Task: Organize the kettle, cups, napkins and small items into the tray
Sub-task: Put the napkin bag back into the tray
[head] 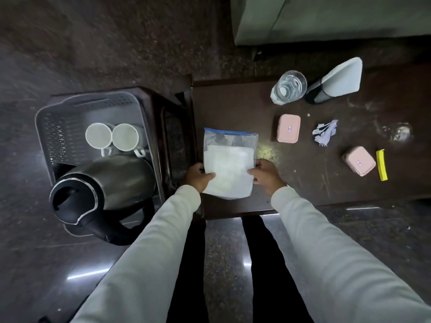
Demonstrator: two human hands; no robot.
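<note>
While the tray point(58, 117) holds two cups point(112, 137) and the kettle point(105, 183), left hand point(198, 177) and right hand point(265, 174) grasp the napkin bag point(229, 159) beside it.

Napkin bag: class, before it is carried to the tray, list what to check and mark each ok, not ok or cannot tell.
1. Left hand on the napkin bag: ok.
2. Right hand on its other edge: ok.
3. Bag's blue zip strip sealed: cannot tell.
4. Free floor in the tray, which already holds two cups and the kettle: not ok, little shows.
5. Pink boxes lie apart from the bag: ok.
</note>
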